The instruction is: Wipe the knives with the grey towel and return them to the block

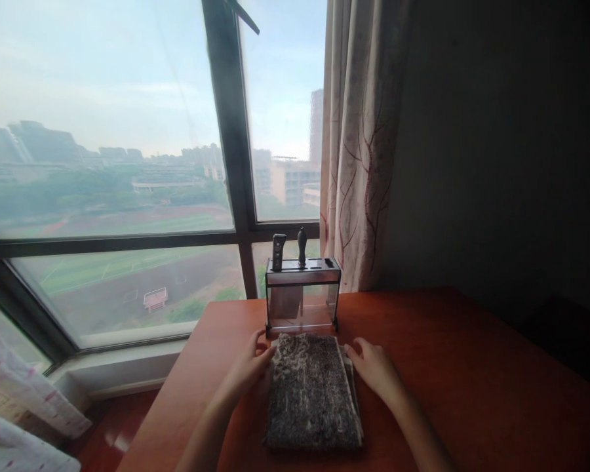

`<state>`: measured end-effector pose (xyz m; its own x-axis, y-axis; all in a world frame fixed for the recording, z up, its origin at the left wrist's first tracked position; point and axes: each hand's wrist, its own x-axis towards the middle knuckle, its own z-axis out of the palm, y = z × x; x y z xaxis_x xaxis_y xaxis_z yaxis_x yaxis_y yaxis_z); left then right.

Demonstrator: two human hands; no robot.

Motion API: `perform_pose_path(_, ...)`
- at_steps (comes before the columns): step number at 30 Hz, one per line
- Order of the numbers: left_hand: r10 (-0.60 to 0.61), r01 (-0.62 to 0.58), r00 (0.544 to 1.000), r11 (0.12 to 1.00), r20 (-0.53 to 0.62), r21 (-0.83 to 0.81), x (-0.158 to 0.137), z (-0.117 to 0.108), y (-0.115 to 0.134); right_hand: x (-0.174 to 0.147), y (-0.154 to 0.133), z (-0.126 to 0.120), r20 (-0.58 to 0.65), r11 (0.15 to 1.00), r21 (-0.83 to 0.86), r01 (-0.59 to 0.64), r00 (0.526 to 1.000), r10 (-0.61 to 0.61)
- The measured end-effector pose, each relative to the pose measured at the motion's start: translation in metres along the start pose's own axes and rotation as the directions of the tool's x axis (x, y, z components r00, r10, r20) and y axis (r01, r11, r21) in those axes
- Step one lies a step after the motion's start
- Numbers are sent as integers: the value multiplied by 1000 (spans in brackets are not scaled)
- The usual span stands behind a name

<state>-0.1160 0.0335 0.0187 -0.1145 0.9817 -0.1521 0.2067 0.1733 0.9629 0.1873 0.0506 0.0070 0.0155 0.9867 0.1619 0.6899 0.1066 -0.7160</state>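
A folded grey, mottled towel lies flat on the wooden table in front of me, its pale layered edge showing on the right. My left hand is at the towel's far left corner, thumb by the edge and a gap between thumb and index finger. On the opposite side, my right hand has its thumb tip at the right edge, fingers loosely bent and apart from the thumb. Just beyond the towel stands a clear-sided knife block. Two dark handles rise from its top: a flat riveted one and a rounded one.
The reddish-brown table reaches to the dark wall on the right. Large windows stand behind and to the left, above a pale sill. A patterned curtain hangs behind the knife block; another curtain is at lower left.
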Motion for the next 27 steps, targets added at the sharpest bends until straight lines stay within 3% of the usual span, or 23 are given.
perform_pose_path(4,-118,114,992,990,46,81,-8,4,-2,-18,-9,3,79,985,-170,-16,996,30)
perform_pose_path(8,-76,66,995,990,68,127,-10,10,-1,-21,-30,13,132,962,-271,38,991,-2)
perform_pose_path(11,-12,5,995,997,94,78,-8,14,-3,-14,-39,24,95,984,-172,37,995,-21)
perform_pose_path(14,19,-18,998,1000,52,-21,-7,17,-4,-7,-36,39,58,998,35,56,997,-58)
perform_pose_path(17,-80,77,997,983,-8,-167,-13,17,3,-5,-26,54,-15,954,299,32,999,-29)
perform_pose_path(19,-153,149,988,941,13,-303,-19,18,12,-5,-21,57,-21,861,509,-8,1000,22)
perform_pose_path(22,-132,167,986,868,106,-468,-29,23,23,-9,-24,49,49,636,766,-92,995,85)
perform_pose_path(27,-65,247,942,797,328,-552,-38,35,28,-16,-43,27,144,341,928,-153,988,52)
